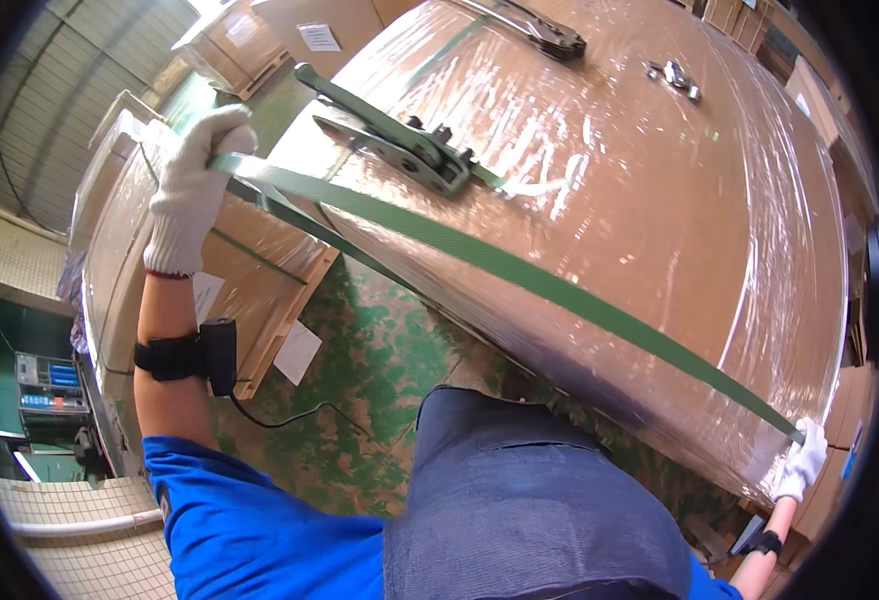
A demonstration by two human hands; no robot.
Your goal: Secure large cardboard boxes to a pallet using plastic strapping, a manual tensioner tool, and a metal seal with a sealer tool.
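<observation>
A green strapping band (520, 272) runs slantwise over the near side of a large carton wrapped in clear film (650, 210). My left hand (198, 165), in a white knitted glove, is closed around the band at the left, beyond the carton's edge. A second stretch of band (345, 243) hangs from that hand down toward the carton's side. At the far right my gloved right hand (805, 462) grips the band by the carton's near corner; its fingers are small here. A green strap tensioner (405, 150) lies on the carton top, nearest my left hand.
Another long-handled metal tool (550, 35) and small metal pieces (675, 78) lie farther back on the carton. A strapped carton on a wooden pallet (125, 270) stands at left, with more cartons (230, 45) behind. A cable (290, 418) hangs from my left forearm's device over the green floor (370, 350).
</observation>
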